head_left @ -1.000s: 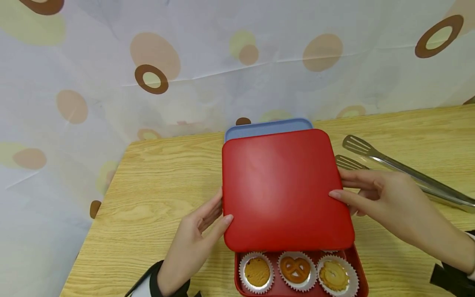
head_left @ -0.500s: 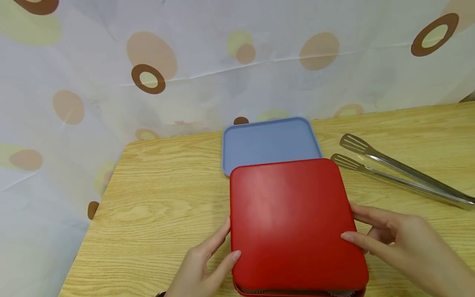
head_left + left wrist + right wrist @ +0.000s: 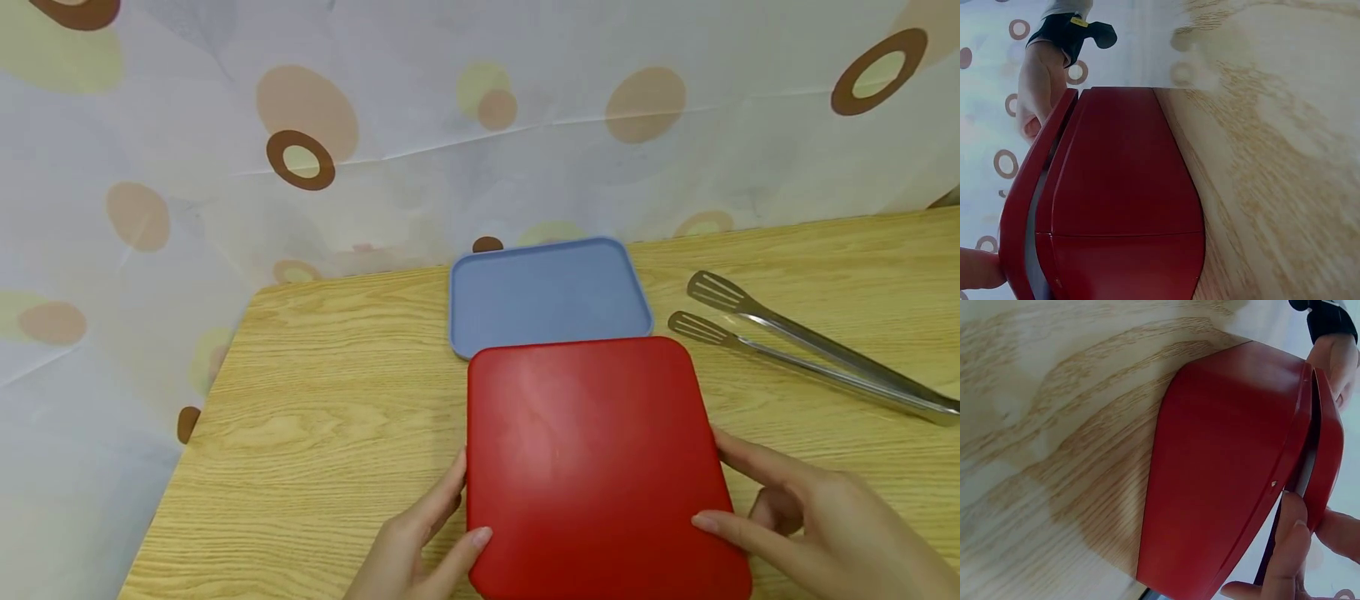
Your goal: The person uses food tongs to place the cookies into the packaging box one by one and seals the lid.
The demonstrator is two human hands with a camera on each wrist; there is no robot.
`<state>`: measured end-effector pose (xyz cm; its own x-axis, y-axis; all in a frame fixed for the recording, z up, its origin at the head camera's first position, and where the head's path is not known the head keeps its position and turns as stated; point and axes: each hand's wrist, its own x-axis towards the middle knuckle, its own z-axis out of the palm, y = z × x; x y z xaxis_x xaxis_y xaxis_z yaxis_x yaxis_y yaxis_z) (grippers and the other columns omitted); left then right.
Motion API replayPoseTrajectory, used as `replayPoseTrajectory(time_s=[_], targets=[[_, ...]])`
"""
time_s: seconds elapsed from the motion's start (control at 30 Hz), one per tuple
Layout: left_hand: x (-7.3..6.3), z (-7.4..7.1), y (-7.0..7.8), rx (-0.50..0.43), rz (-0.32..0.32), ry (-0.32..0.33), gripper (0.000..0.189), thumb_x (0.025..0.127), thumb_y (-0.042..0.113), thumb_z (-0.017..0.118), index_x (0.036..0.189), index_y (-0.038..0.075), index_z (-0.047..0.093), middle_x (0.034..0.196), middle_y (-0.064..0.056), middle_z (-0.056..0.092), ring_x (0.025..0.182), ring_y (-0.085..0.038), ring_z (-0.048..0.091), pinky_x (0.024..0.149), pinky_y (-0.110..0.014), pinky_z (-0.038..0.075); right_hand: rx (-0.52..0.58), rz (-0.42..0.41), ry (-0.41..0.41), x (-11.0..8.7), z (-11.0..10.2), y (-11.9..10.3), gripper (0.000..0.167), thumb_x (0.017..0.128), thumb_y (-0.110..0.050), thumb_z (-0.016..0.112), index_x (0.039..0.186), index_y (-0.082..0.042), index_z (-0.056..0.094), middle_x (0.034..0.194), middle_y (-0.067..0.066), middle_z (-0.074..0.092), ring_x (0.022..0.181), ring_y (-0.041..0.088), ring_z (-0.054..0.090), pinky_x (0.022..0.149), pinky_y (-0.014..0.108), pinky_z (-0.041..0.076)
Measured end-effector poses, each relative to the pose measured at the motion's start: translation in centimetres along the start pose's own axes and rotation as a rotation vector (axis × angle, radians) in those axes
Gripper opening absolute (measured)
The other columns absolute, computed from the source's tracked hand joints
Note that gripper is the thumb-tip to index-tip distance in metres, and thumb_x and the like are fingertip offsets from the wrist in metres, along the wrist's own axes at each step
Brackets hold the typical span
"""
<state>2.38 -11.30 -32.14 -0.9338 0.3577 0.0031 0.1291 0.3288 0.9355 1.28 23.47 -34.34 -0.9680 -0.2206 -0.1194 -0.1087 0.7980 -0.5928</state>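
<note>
A square red lid (image 3: 592, 458) covers the top of the red box beneath it in the head view. Both wrist views show a narrow gap between the lid and the box (image 3: 1116, 169). My left hand (image 3: 412, 546) pinches the lid's left edge, thumb on top. On the opposite edge, my right hand (image 3: 817, 521) grips with the thumb above; in the right wrist view its fingers (image 3: 1291, 537) reach under the lid rim at the gap. The box stands on the wooden table, its contents hidden.
Behind the lid lies a shallow blue tray (image 3: 540, 292). Metal tongs (image 3: 825, 344) with slotted ends lie spread at the right. A patterned sheet (image 3: 420, 108) hangs at the table's back and left side. Bare wood (image 3: 322, 433) extends left of the box.
Both hands have brought the lid toward me and down over the box. The pastries in paper cups, visible earlier, are now covered, and more of the blue tray shows.
</note>
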Motion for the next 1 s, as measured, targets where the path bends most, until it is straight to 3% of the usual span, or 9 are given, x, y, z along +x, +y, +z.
replayPoseTrajectory(time_s=[0.17, 0.37, 0.57, 0.73, 1.0], targets=[[-0.3, 0.2, -0.1, 0.018, -0.014, 0.021, 0.065, 0.094, 0.026, 0.064, 0.151, 0.012, 0.034, 0.152, 0.0, 0.038, 0.136, -0.022, 0.04, 0.106, -0.028, 0.039, 0.007, 0.017, -0.068, 0.2, -0.2, -0.1, 0.08, 0.084, -0.045, 0.07, 0.147, -0.005, 0.04, 0.055, -0.016, 0.049, 0.048, 0.002, 0.047, 0.049, 0.021, 0.034], [-0.4, 0.4, -0.5, 0.066, -0.054, 0.027, 0.067, 0.093, 0.031, 0.066, 0.15, 0.018, 0.035, 0.151, 0.006, 0.04, 0.135, -0.02, 0.042, 0.106, -0.031, 0.041, 0.036, 0.043, -0.129, 0.0, -0.5, -0.2, 0.084, 0.086, -0.042, 0.07, 0.147, 0.003, 0.034, 0.057, -0.013, 0.051, 0.049, 0.003, 0.048, 0.046, 0.022, 0.035], [-0.5, 0.5, -0.8, 0.077, -0.05, 0.02, 0.069, 0.093, 0.035, 0.064, 0.152, 0.017, 0.032, 0.152, 0.005, 0.038, 0.135, -0.023, 0.043, 0.105, -0.033, 0.042, 0.126, 0.093, -0.215, -0.3, -0.4, -0.3, 0.089, 0.088, -0.038, 0.069, 0.149, 0.009, 0.023, 0.06, -0.008, 0.054, 0.052, 0.005, 0.051, 0.044, 0.022, 0.037], [-0.5, 0.6, -0.8, 0.087, -0.031, 0.02, 0.069, 0.094, 0.034, 0.063, 0.152, 0.016, 0.032, 0.152, 0.005, 0.038, 0.135, -0.022, 0.042, 0.105, -0.032, 0.041, 0.119, 0.088, -0.211, -0.4, -0.3, -0.4, 0.09, 0.088, -0.036, 0.069, 0.149, 0.009, 0.022, 0.059, -0.01, 0.054, 0.051, 0.005, 0.051, 0.044, 0.021, 0.037], [-0.6, 0.4, -1.0, 0.212, -0.018, 0.02, 0.07, 0.094, 0.037, 0.062, 0.151, 0.011, 0.033, 0.151, 0.002, 0.039, 0.134, -0.021, 0.044, 0.105, -0.037, 0.042, 0.109, 0.077, -0.223, -0.4, -0.2, -0.2, 0.093, 0.087, -0.041, 0.068, 0.15, 0.007, 0.02, 0.058, -0.012, 0.054, 0.05, 0.005, 0.051, 0.044, 0.021, 0.036]])
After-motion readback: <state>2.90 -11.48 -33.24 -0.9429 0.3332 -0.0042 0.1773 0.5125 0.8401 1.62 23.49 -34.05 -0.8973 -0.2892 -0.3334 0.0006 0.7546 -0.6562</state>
